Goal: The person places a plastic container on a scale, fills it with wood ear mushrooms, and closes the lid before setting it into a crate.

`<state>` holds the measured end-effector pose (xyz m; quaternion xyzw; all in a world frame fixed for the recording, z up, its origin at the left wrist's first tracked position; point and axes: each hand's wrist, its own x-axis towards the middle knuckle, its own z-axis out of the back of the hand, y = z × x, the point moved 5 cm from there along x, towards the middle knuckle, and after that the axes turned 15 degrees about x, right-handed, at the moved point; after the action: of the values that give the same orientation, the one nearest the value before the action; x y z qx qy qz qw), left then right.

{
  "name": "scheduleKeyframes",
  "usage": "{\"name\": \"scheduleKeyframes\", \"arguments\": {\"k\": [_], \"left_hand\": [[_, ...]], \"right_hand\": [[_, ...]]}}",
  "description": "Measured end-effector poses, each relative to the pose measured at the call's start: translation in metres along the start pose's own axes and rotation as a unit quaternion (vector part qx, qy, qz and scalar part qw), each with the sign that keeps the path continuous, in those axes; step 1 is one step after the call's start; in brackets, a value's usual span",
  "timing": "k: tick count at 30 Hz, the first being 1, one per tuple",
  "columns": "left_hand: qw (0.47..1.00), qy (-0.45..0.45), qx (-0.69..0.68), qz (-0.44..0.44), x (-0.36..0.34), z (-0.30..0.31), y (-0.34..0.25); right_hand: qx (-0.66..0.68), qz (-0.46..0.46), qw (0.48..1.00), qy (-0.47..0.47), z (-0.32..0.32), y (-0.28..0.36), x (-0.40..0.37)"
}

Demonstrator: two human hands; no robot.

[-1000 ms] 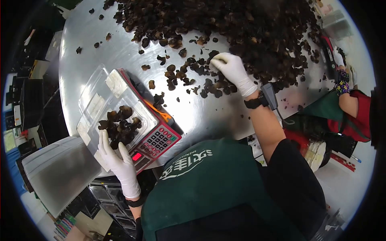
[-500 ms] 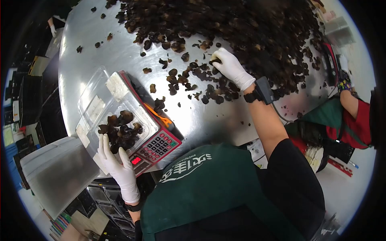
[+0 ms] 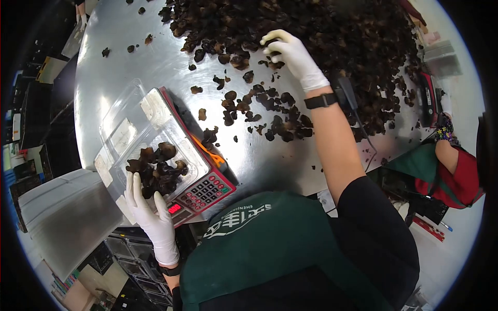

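My right hand, in a white glove, hovers at the near edge of a big heap of dark brown wood ear mushrooms. Its fingers are curved and apart, and I see nothing held in them. On a red scale at the left sits a clear plastic container with a small clump of mushrooms inside. My left hand, also gloved, lies at the container's near left side, fingers stretched against the clump and thumb spread.
The shiny metal table carries loose mushroom pieces between scale and heap. An orange-handled tool lies beside the scale. Frosted plastic bin at left. Another person's gloved arm and a second scale are at right.
My right hand has moved forward and slightly left, and its fingers have gone from curled over a dark piece to spread apart. My left hand stays by the container.
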<state>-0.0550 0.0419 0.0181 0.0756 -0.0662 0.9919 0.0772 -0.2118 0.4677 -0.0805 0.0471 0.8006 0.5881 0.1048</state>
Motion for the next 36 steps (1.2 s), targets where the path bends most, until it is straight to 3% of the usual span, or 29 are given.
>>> {"name": "scheduleKeyframes", "arguments": {"k": [2,4,6,8,11,15,18,21,23,24,28,31,32,34,35,36], "left_hand": [[1.000,-0.001,-0.014,0.013,0.000,0.000,0.000],[1.000,0.001,-0.018,0.016,0.001,0.000,-0.001],[1.000,0.003,-0.011,0.018,0.001,0.001,-0.001],[1.000,0.004,-0.004,0.012,0.001,0.000,-0.002],[1.000,0.008,-0.004,0.006,0.003,-0.001,0.000],[1.000,0.009,-0.004,0.004,0.002,-0.002,0.002],[1.000,0.004,-0.008,0.004,0.001,-0.002,0.002],[1.000,0.005,-0.006,0.006,0.002,-0.001,0.002],[1.000,0.004,-0.007,0.004,0.002,0.000,0.001],[1.000,0.004,-0.007,0.005,0.002,0.000,0.000],[1.000,-0.003,-0.016,0.002,0.002,0.000,0.003],[0.999,-0.015,-0.035,0.013,0.000,-0.001,0.005],[0.999,-0.021,-0.037,0.015,-0.001,-0.001,0.006],[0.998,-0.034,-0.044,0.011,0.000,-0.002,0.004],[0.998,-0.036,-0.042,0.009,0.000,-0.003,0.004],[0.998,-0.039,-0.040,0.007,-0.001,-0.003,0.004]], "right_hand": [[0.042,-0.028,0.999,-0.015,0.024,0.000,-0.009],[-0.103,-0.081,0.991,0.010,0.043,0.001,-0.030],[-0.301,0.020,0.951,0.063,0.039,0.000,-0.059],[-0.465,-0.094,0.879,0.055,0.033,-0.005,-0.092],[-0.473,-0.012,0.879,0.056,0.043,-0.032,-0.103],[-0.339,-0.066,0.938,0.003,0.057,-0.030,-0.091],[-0.350,-0.042,0.936,-0.009,0.057,-0.021,-0.079],[-0.450,-0.041,0.892,0.014,0.041,-0.007,-0.079],[-0.551,-0.061,0.830,0.059,0.030,-0.012,-0.082],[-0.566,-0.007,0.822,0.069,0.033,-0.024,-0.085],[-0.502,-0.043,0.863,0.032,0.035,-0.033,-0.082],[-0.393,0.000,0.919,0.027,-0.031,0.000,-0.086],[-0.287,-0.006,0.957,0.034,-0.069,0.015,-0.094],[-0.146,0.069,0.972,0.172,-0.139,0.020,-0.106],[-0.108,0.022,0.972,0.209,-0.175,0.025,-0.117],[-0.110,0.089,0.952,0.272,-0.209,0.029,-0.124]]}}
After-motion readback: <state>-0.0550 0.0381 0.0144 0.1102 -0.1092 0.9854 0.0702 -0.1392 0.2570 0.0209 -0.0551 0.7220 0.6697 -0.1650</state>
